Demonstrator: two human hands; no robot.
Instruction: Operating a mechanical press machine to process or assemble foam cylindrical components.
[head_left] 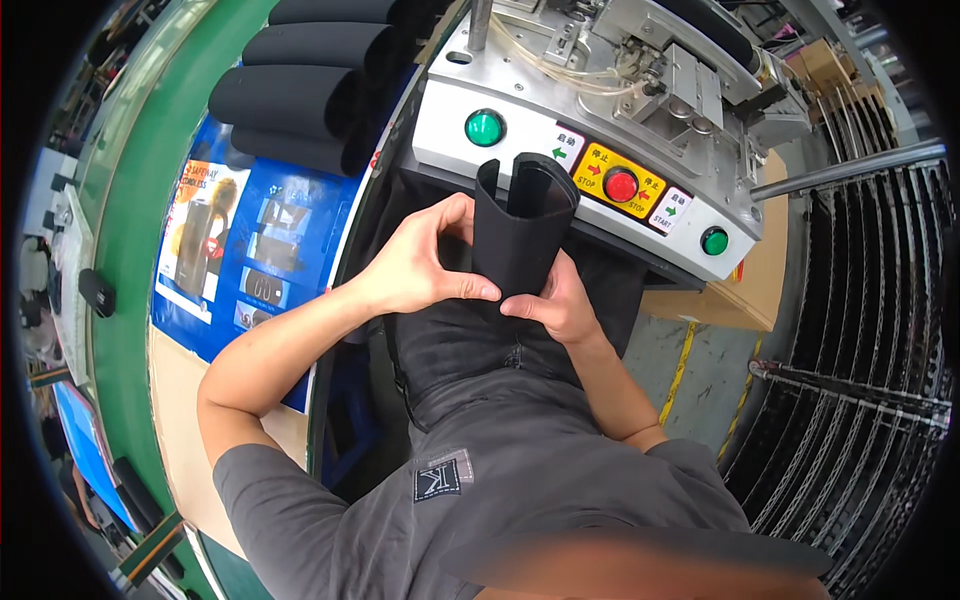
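Note:
A black, curved sleeve (522,240) is held upright in front of my lap, its rolled upper edge open and a gap showing at the top. My left hand (430,255) grips its left side, with the thumb across the lower front and the fingers behind it. On the right side my right hand (555,305) closes round the lower part, its thumb almost meeting the left one. The fingers behind the sleeve are mostly hidden. Just beyond stands a metal machine (440,140) with a white front panel.
Along the machine's front are green buttons (485,127) and a red button (620,184) on a yellow label. Similar black sleeves (290,100) are piled at the left, beside a blue printed sheet (300,200). A wire rack (850,330) and cardboard (740,300) stand at right.

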